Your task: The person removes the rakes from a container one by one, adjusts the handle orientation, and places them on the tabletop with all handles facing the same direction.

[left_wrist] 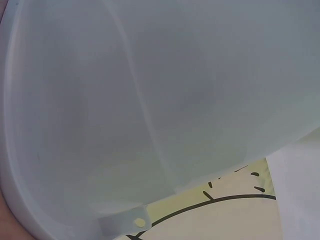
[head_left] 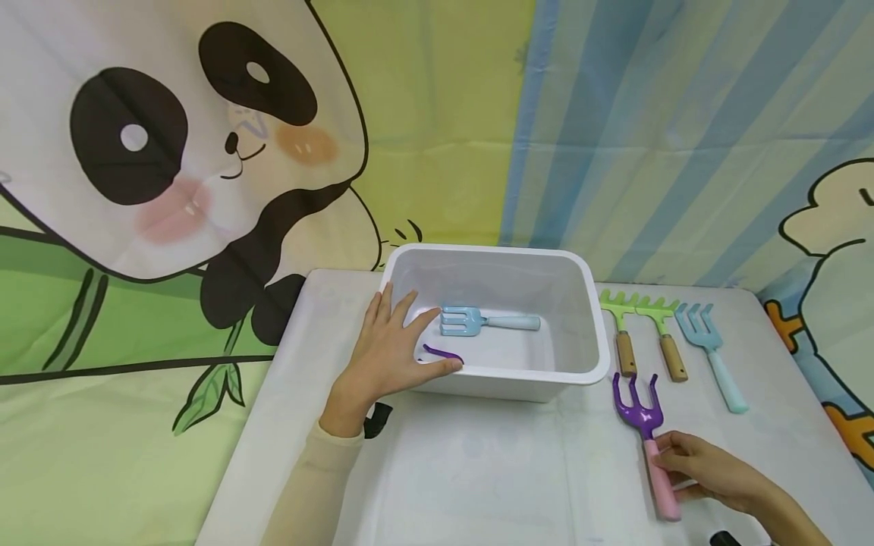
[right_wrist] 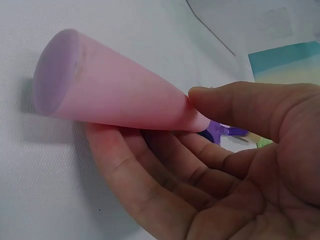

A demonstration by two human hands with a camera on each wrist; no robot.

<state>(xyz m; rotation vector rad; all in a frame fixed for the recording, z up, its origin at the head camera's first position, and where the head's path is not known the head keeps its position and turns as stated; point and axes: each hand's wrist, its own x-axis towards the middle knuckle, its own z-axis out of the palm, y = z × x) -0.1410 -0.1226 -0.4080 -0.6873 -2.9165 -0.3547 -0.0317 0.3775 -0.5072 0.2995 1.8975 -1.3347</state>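
Observation:
My left hand point(head_left: 388, 350) rests on the front left corner of a white plastic bin point(head_left: 594, 303), fingers spread straight and thumb along the front rim. Inside the bin lies a light blue hand fork point(head_left: 464, 321), its handle pointing right. Part of a curved purple piece point(head_left: 444, 353) shows near the front wall; the rest is hidden. At the right, my right hand point(head_left: 713, 470) holds the pink handle point(right_wrist: 120, 85) of a purple hand fork point(head_left: 642, 417) between thumb and fingers, its tines pointing away. The left wrist view shows mostly the bin's outer wall point(left_wrist: 200, 90).
Two green hand rakes with wooden handles, a left one point(head_left: 625, 345) and a right one point(head_left: 665, 334), lie right of the bin. Beside them is another light blue hand fork point(head_left: 713, 356). A cartoon panda cloth point(head_left: 328, 227) hangs behind the white table point(head_left: 492, 470).

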